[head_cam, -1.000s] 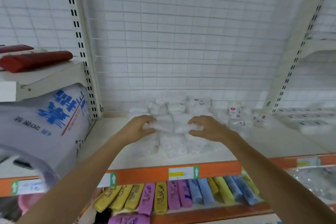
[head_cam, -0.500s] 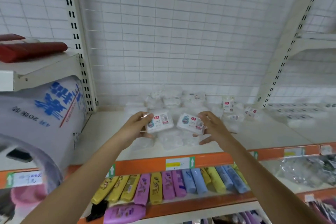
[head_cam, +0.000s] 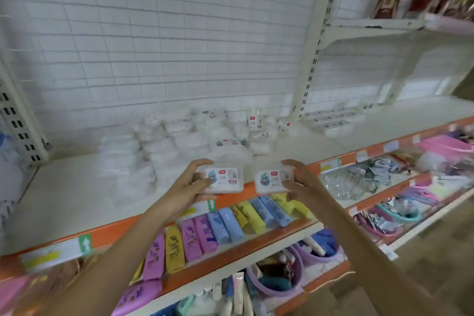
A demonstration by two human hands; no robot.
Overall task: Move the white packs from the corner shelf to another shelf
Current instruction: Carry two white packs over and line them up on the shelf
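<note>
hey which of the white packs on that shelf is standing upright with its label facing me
The pack with the red logo near the back, just left of the slotted upright post. It stands on end; the other packs lie flat in heaps.

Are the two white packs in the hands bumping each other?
Apart. The head view shows the left pack and the right pack with the orange shelf edge visible between them.

Both packs are up off the pile now! A second ago the hands were buried in the heap of white packs; now the left hand grips one labelled pack and the right hand grips another pack, both lifted clear and drawn nearer, out over the shelf's orange front edge. The view has swung right, bringing in the right-hand shelf with its row of packs.
</note>
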